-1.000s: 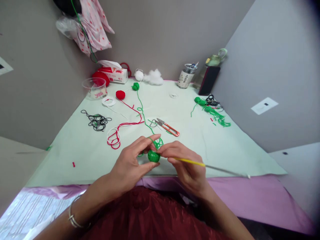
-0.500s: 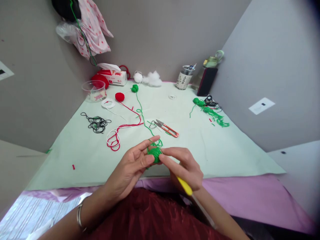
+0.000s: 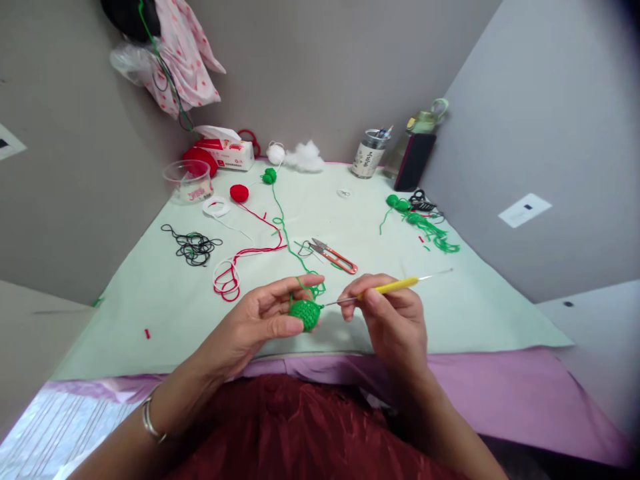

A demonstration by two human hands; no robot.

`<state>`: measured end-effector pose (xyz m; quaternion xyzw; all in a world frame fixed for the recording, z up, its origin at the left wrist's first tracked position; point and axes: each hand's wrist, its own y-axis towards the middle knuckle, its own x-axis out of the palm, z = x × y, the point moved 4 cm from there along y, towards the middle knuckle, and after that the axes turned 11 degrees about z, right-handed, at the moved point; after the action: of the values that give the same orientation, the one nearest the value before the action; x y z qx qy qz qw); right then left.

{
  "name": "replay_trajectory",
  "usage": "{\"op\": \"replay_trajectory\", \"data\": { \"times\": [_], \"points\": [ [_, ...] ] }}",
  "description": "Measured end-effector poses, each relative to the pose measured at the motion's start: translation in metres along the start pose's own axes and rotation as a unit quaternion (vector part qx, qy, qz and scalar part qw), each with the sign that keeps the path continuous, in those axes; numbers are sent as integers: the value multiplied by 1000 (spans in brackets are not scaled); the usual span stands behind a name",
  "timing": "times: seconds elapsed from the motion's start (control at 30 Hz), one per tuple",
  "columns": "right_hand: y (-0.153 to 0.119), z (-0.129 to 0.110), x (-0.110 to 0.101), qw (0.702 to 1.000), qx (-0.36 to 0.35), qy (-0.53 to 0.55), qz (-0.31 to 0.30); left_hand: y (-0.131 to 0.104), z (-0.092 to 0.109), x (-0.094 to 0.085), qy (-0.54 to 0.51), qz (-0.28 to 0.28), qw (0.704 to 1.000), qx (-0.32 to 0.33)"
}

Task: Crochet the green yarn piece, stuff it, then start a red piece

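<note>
Between the thumb and fingers of my left hand (image 3: 265, 313) is a small green crocheted piece (image 3: 304, 315), rounded like a cap. Green yarn (image 3: 283, 223) runs from the raised index finger of that hand back over the table to a small green ball (image 3: 269, 176). My right hand (image 3: 395, 320) grips a crochet hook (image 3: 395, 286) by its yellow handle. The hook's thin metal tip points left and meets a green loop at the right edge of the crocheted piece. Loose green yarn bunches behind my left fingertips.
Orange thread snips (image 3: 340, 259) lie just beyond my hands. Red yarn (image 3: 239, 194), black cord (image 3: 195, 247) and a clear tub (image 3: 190, 181) are at left. Green crocheted pieces (image 3: 403, 205) lie at right, before a phone (image 3: 414, 162) and pen holder (image 3: 371, 155). A tissue box (image 3: 235, 155) stands behind.
My right hand has moved right and turned over, so the hook now lies nearly level, its handle pointing right instead of down toward me. The crocheted piece has shifted slightly left and shows more fully.
</note>
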<state>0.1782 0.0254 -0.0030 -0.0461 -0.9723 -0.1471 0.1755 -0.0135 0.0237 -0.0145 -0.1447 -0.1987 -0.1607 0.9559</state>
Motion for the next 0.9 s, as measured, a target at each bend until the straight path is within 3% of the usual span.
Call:
{"op": "replay_trajectory", "data": {
  "times": [0.17, 0.37, 0.5, 0.63, 0.7, 0.83, 0.9],
  "points": [
    [2, 2, 4, 998, 46, 44, -16, 1, -2, 9, -71, -58, 995, -47],
    [-1, -1, 2, 999, -13, 18, -37, 4, -5, 13, -120, -47, 989, -75],
    [1, 0, 3, 998, 28, 41, -31, 3, -4, 12, -108, -51, 991, -67],
    [-1, 8, 6, 993, 92, 61, -41, 1, -3, 10, -37, -34, 999, -14],
    [-4, 10, 8, 996, 64, 34, -51, 0, -4, 11, 5, -21, 1000, 3],
    [-10, 5, 11, 990, -84, -98, -63, 0, -5, 11, 81, 29, 996, 39],
    [-11, 4, 12, 984, -115, -121, -68, 0, -4, 10, 122, 52, 989, 64]
  ]
}}
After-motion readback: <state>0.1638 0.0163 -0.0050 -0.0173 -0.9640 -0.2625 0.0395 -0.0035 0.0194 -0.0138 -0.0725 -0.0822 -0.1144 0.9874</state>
